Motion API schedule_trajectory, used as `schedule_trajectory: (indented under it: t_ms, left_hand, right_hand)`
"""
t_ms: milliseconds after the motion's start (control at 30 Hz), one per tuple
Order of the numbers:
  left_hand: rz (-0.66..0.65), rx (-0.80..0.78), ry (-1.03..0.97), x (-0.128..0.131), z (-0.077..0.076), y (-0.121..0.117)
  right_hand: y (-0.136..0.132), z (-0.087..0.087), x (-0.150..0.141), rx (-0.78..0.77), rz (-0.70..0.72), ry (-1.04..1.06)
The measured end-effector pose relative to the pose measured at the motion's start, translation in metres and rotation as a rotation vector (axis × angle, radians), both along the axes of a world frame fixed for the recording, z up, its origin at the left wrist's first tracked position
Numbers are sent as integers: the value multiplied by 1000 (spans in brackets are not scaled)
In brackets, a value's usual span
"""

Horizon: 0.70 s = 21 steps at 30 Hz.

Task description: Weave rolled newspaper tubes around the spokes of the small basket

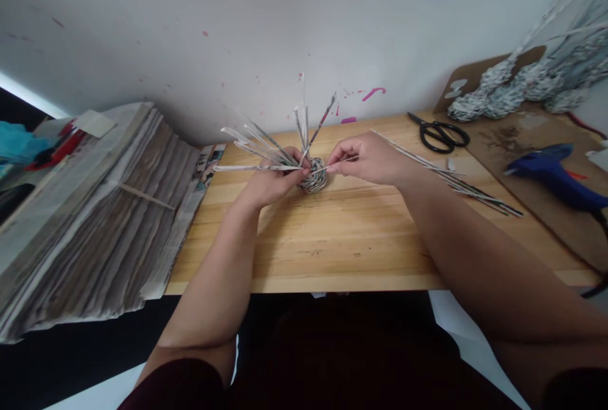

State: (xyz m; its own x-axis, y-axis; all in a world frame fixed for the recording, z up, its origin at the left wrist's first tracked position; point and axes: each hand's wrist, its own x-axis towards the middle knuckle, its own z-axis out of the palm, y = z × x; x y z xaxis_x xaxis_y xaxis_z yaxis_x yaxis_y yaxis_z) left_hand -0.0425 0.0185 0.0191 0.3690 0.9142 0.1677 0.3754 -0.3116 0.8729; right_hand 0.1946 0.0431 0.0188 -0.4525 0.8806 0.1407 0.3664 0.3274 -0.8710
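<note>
A small round piece woven from rolled paper strips (314, 180) rests on the wooden table (332, 258), with several loose paper strips (270, 137) fanning up and to the left from it. My left hand (278, 182) is closed on its left side, thumb and fingers pinching the weave and strip bases. My right hand (368, 158) pinches a thin paper strip (339, 164) that runs to the woven piece from the right. Part of the weave is hidden behind my left fingers.
A tall newspaper stack (118, 207) stands at the left. On the right lie spare paper strips (456, 182), black scissors (439, 134) and a blue glue gun (560, 175) on a brown board (513, 144). Finished-looking woven pieces (503, 90) sit by the wall.
</note>
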Motion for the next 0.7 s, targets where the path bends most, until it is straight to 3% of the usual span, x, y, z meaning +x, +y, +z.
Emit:
schedule_trajectory:
  t_ms: [267,433,600,700]
  left_hand:
    - [-20,16,8,3,-2,0]
    - [-19,14,-8,8,3,-3]
    - [-1,8,-15,8,0,-2]
    - [-1,30,-6,9,-3,-2]
  right_hand:
    - [-2,-8,-21,-285,-167,480]
    - [-5,-14,-32,-466,-179,682]
    - [-7,-13,-31,-339,-83,598]
    - [-9,-11,-32,-263,-134,506]
